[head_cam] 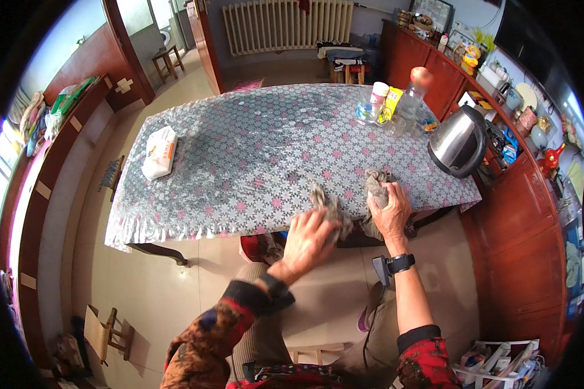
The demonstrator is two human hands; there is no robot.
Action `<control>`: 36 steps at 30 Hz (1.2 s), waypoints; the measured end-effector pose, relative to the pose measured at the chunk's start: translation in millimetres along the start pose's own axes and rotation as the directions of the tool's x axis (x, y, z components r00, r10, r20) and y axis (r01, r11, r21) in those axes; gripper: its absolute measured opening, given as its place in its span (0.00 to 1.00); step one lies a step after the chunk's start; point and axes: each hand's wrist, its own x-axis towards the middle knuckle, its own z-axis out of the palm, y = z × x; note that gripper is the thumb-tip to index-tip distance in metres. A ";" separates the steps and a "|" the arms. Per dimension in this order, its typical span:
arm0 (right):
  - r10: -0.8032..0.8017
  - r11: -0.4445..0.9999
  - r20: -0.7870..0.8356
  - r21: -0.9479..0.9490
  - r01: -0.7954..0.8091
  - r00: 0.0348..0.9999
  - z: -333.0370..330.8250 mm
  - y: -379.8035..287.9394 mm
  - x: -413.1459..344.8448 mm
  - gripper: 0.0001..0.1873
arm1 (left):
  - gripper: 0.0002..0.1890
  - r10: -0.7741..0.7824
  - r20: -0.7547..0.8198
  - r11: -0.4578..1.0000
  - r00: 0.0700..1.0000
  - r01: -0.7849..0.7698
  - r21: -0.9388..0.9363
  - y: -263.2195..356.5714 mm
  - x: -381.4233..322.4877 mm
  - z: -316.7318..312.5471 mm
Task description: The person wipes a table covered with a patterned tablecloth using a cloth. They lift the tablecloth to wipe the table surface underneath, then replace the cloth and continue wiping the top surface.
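Observation:
At the near edge of the table, my right hand (pixel 392 209) grips a bunched grey-brown cloth (pixel 377 187), which hangs partly over the edge. My left hand (pixel 311 238), blurred, has its fingers curled on another crumpled stretch of grey-brown cloth (pixel 340 219). Whether the two are one cloth or separate pieces I cannot tell. Beneath both lies a floral tablecloth (pixel 253 146) with a shiny clear cover. To the right of my right hand stands a steel electric kettle (pixel 452 138) with a black handle.
A tissue pack (pixel 159 153) lies on the table's left side. Glass cups (pixel 395 126), a red-capped glass jar (pixel 411 99) and a yellow packet (pixel 393 99) stand at the back right. A wooden cabinet (pixel 511 204) runs along the right. A small stool (pixel 108 335) is on the floor at left.

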 end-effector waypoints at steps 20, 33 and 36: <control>0.019 0.993 0.036 0.118 -0.023 0.999 -2.6 9.0 5.1 0.17 | 0.11 -0.521 0.682 -0.632 0.513 0.305 -0.712 34.1 9.4 90.3; 0.009 0.992 0.026 0.128 -0.013 1.000 -1.3 9.2 4.3 0.15 | 0.11 -0.522 0.695 -0.798 0.495 0.003 -0.602 18.8 -8.7 63.1; 0.017 0.990 0.036 0.142 -0.022 0.999 -2.2 8.9 4.7 0.15 | 0.10 -0.615 0.700 -0.709 0.362 0.134 -0.692 4.4 -18.4 56.0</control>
